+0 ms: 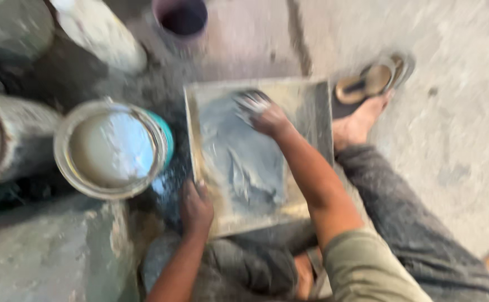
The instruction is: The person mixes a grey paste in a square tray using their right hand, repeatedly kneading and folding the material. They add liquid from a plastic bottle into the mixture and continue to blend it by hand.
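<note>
Tray (311,100) lies between both hands' fingers — bucket (113,148) left of the left hand (195,206), sandal (374,81) beyond the right hand (267,117).

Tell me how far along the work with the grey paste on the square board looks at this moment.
Done: grey paste already lies spread over much of the square board. In hand: the left hand grips the board's near edge, while the right hand presses something pale into the paste near the far side; blur hides what it is. Left: the board's right strip and corners look bare, and the open can beside it holds pale liquid.
</note>
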`<control>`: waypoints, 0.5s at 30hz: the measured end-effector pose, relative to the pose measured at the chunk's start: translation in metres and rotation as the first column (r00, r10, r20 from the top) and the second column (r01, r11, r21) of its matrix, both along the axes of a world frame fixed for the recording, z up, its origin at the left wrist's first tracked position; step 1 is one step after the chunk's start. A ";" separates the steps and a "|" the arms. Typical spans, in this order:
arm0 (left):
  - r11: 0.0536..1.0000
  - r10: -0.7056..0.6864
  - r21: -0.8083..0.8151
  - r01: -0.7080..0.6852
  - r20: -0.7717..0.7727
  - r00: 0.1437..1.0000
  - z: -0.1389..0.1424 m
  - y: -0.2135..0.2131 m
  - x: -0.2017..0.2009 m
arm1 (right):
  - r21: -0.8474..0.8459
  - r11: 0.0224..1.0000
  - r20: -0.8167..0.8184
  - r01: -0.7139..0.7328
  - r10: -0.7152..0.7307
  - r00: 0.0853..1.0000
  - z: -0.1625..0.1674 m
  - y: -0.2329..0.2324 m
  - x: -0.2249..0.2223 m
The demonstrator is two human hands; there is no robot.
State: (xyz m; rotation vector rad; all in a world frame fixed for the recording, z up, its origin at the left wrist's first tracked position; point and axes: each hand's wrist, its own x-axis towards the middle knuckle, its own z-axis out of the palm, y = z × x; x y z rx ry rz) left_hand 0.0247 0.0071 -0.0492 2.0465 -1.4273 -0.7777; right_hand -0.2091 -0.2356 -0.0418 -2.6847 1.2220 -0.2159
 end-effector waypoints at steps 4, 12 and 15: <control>1.000 0.013 0.001 -0.013 -0.005 1.000 0.001 -0.006 -0.001 | 0.120 0.904 0.130 0.410 -0.424 0.896 0.008 0.016 -0.042; 0.999 0.005 -0.045 -0.006 -0.032 0.999 0.003 -0.007 -0.003 | 0.121 0.863 0.243 0.491 -0.505 0.828 0.040 0.178 -0.026; 1.000 0.003 0.026 -0.004 0.011 1.000 -0.001 -0.003 -0.003 | 0.212 0.939 0.180 0.272 -0.311 0.933 0.066 0.216 -0.004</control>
